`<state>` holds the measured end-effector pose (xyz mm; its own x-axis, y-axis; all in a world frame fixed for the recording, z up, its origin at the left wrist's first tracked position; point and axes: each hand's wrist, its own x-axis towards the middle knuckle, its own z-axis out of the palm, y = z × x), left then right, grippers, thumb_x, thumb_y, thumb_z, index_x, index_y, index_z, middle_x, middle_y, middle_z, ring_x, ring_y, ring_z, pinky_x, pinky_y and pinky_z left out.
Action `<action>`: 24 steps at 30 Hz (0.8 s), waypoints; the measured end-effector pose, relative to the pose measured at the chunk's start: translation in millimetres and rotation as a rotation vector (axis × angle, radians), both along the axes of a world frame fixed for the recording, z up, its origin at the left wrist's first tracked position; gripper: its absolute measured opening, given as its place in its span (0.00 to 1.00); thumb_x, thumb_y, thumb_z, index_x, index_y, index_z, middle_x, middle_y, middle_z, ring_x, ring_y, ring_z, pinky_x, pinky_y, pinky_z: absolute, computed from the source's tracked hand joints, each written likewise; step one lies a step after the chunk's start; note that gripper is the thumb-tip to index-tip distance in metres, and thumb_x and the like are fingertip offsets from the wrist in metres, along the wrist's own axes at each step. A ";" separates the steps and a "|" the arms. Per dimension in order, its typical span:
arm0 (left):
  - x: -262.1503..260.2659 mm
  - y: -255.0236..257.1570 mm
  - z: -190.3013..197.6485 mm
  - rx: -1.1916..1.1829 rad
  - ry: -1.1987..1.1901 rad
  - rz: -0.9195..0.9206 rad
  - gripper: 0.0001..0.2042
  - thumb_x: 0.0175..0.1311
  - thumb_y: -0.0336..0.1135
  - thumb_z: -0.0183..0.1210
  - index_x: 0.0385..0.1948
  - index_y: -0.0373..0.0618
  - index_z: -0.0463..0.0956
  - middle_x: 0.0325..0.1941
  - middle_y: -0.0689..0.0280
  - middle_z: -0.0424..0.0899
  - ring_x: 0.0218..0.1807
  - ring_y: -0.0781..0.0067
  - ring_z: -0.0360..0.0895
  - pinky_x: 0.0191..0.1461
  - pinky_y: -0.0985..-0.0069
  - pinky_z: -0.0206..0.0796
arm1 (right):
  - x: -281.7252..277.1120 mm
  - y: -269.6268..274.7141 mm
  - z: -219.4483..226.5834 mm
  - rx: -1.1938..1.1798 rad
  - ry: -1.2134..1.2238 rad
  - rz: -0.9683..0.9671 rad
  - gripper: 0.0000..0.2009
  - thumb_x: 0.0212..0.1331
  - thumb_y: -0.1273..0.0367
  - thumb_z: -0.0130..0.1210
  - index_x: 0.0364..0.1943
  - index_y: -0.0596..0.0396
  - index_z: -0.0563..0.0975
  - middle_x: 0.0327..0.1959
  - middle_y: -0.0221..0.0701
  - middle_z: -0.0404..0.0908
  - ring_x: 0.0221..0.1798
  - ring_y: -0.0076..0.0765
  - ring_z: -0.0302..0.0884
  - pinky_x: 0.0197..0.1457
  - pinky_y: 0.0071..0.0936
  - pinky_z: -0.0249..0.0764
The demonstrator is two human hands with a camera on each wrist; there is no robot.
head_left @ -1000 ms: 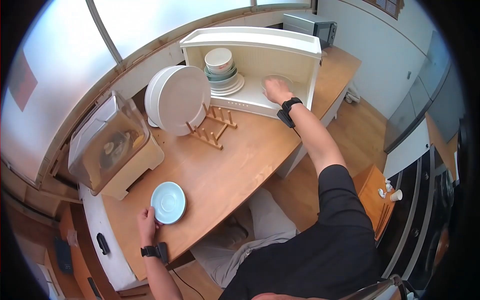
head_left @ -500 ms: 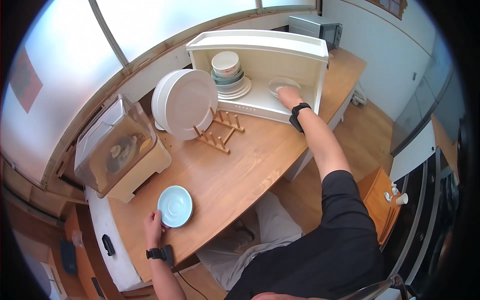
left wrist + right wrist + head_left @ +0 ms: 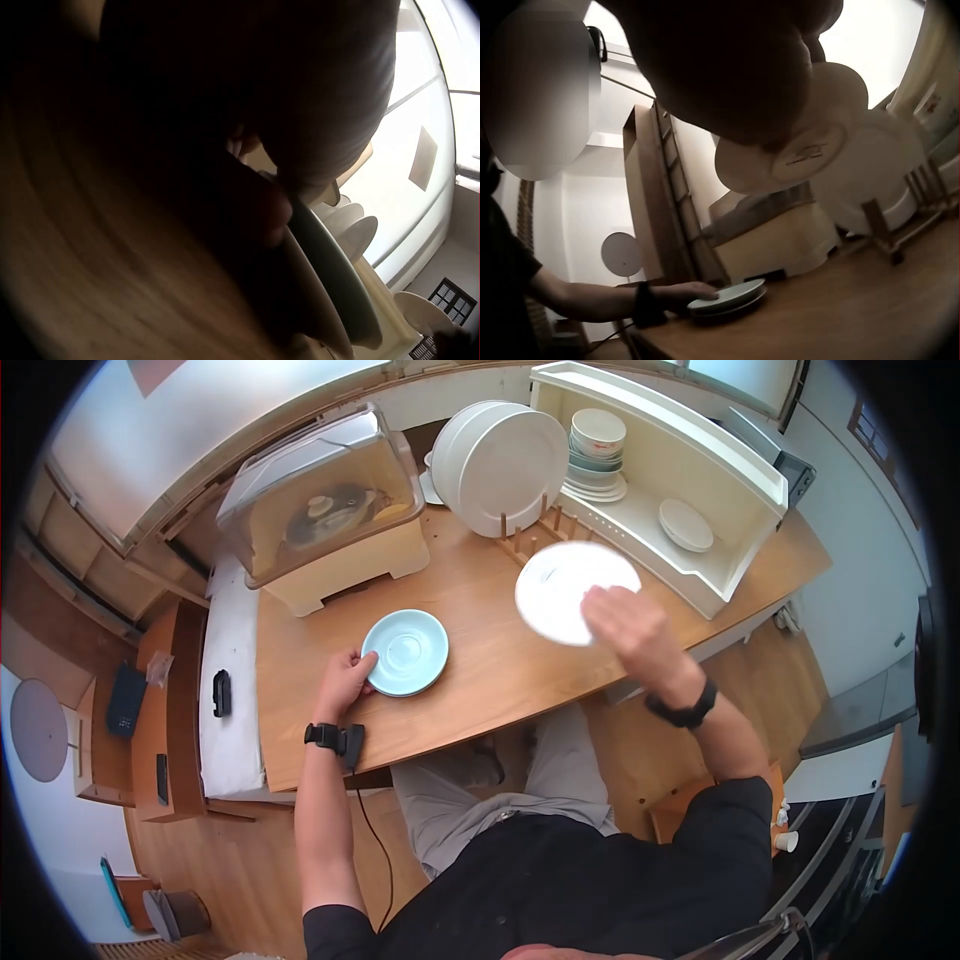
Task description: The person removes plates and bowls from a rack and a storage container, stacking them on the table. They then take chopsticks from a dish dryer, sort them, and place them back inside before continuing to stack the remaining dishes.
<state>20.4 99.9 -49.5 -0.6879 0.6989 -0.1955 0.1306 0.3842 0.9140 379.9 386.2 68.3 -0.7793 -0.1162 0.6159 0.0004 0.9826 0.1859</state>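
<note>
My left hand (image 3: 345, 678) pinches the near left rim of a light blue saucer (image 3: 408, 650), its thumb on top. In the right wrist view a second plate (image 3: 739, 307) shows right under that saucer. Over the right part of the table my right hand (image 3: 632, 628) holds a white plate (image 3: 560, 588) by its near right edge. From the right wrist the plate's underside (image 3: 810, 155) is seen, tilted and off the table, with a printed mark. The fingers beneath the plate are hidden in the head view.
A wooden plate rack (image 3: 528, 543) stands beyond the white plate, with large white plates (image 3: 510, 465) upright behind it. A cream cabinet (image 3: 655, 565) holds stacked bowls (image 3: 598, 432) and a small white plate (image 3: 686, 525). A lidded dish box (image 3: 325, 520) stands at the back left.
My right hand has come out of the cabinet with a white plate and moved left over the table. My left hand stays at the blue saucer. The head view has turned.
</note>
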 end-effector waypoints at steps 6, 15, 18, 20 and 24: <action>-11.0 -7.4 -7.4 0.090 -0.144 -0.012 0.16 0.72 0.40 0.55 0.45 0.32 0.73 0.35 0.64 0.83 0.31 0.76 0.82 0.34 0.79 0.79 | -25.0 -42.6 -67.2 0.051 -0.176 0.122 0.15 0.53 0.70 0.54 0.44 0.61 0.78 0.49 0.41 0.82 0.55 0.44 0.79 0.61 0.39 0.74; -21.0 -25.3 3.2 0.135 -0.173 0.077 0.16 0.72 0.38 0.52 0.54 0.38 0.69 0.43 0.63 0.82 0.39 0.74 0.83 0.37 0.74 0.82 | -83.9 -73.1 -110.2 0.000 -0.136 0.177 0.15 0.53 0.69 0.54 0.42 0.63 0.77 0.47 0.40 0.82 0.51 0.39 0.78 0.55 0.35 0.71; -30.1 -32.7 3.4 0.190 -0.205 0.097 0.15 0.72 0.38 0.52 0.54 0.41 0.70 0.43 0.65 0.82 0.37 0.76 0.83 0.35 0.77 0.80 | -110.5 -83.0 -124.0 -0.096 -0.172 0.190 0.19 0.60 0.63 0.55 0.50 0.64 0.75 0.56 0.44 0.77 0.60 0.44 0.73 0.61 0.42 0.69; -26.1 -32.1 14.0 0.255 -0.259 0.106 0.15 0.72 0.39 0.53 0.54 0.41 0.70 0.44 0.65 0.82 0.37 0.76 0.83 0.34 0.77 0.79 | -130.0 -90.0 -128.2 -0.157 -0.251 0.197 0.23 0.64 0.59 0.55 0.56 0.63 0.72 0.62 0.45 0.73 0.68 0.47 0.67 0.68 0.50 0.64; 0.2 -19.2 32.7 0.249 -0.265 0.076 0.13 0.71 0.38 0.53 0.51 0.41 0.71 0.40 0.66 0.82 0.36 0.76 0.82 0.33 0.78 0.78 | -154.5 -103.1 -138.7 -0.225 -0.342 0.264 0.24 0.65 0.59 0.53 0.61 0.59 0.69 0.67 0.45 0.68 0.74 0.47 0.60 0.74 0.61 0.55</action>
<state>20.6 80.7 -16.8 -0.6882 0.6961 -0.2044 -0.1435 0.1456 0.9789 225.4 283.1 -70.4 -0.9031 -0.2304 0.3624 -0.2782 0.9567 -0.0850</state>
